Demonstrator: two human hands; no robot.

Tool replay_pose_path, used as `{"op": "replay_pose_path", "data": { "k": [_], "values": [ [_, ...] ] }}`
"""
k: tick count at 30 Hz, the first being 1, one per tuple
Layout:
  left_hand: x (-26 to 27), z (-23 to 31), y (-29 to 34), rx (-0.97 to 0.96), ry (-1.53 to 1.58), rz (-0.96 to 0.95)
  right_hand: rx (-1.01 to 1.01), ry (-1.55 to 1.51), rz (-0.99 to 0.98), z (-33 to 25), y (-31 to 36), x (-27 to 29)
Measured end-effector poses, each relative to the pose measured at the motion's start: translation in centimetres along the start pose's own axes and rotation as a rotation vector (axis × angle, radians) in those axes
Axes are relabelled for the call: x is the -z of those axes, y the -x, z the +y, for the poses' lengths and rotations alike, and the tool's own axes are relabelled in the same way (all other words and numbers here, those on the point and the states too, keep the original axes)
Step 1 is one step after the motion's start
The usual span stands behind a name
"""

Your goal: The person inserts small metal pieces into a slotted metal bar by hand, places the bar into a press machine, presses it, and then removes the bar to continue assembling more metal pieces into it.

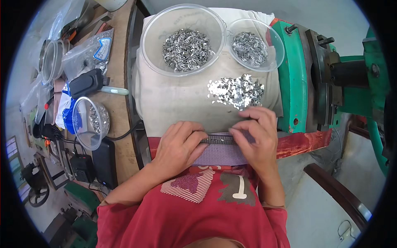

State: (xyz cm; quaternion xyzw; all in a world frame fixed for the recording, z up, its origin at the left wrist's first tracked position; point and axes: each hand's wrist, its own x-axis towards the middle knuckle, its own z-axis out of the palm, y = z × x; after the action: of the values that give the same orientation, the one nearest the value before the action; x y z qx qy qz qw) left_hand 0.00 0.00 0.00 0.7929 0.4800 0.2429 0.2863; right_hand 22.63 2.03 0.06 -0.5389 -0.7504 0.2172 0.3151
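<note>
Head view: near the body, the left hand (180,144) and right hand (257,134) both pinch a purple strip (221,153) with a dark metal-toothed edge. It looks soft and floppy, best held taut at both ends. Just beyond lies a loose pile of small metal pieces (236,91), light and easily scattered.

A small workshop is shown: a green cast-iron press machine (295,78) (paint worn), bowls of metal clips (182,39), and a cluttered wooden bench (118,103).
</note>
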Motion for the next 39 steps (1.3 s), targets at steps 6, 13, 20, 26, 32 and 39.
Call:
{"op": "replay_pose_path", "data": {
  "k": [6, 13, 20, 26, 32, 39],
  "values": [
    [0.1, -0.2, -0.3, -0.020, -0.015, -0.009, 0.121, 0.010, -0.062, -1.0, 1.5, -1.1],
    [-0.1, 0.0, -0.4, -0.006, -0.026, -0.010, 0.110, 0.070, -0.011, 0.2, -0.1, 0.0],
    [-0.1, 0.2, -0.8, -0.021, -0.102, -0.054, 0.157, 0.171, 0.005, 1.1, -2.1, -1.1],
    [0.6, 0.0, -0.3, 0.014, -0.081, -0.044, 0.191, 0.210, 0.047, 1.3, -1.9, -1.2],
    [-0.2, 0.4, -0.9, -0.047, -0.052, -0.018, 0.189, 0.208, 0.018, 1.2, -2.0, -1.1],
    [-0.7, 0.6, -0.7, -0.060, -0.069, 0.020, 0.133, -0.014, 0.003, 0.5, 0.3, -0.2]
  ]
}}
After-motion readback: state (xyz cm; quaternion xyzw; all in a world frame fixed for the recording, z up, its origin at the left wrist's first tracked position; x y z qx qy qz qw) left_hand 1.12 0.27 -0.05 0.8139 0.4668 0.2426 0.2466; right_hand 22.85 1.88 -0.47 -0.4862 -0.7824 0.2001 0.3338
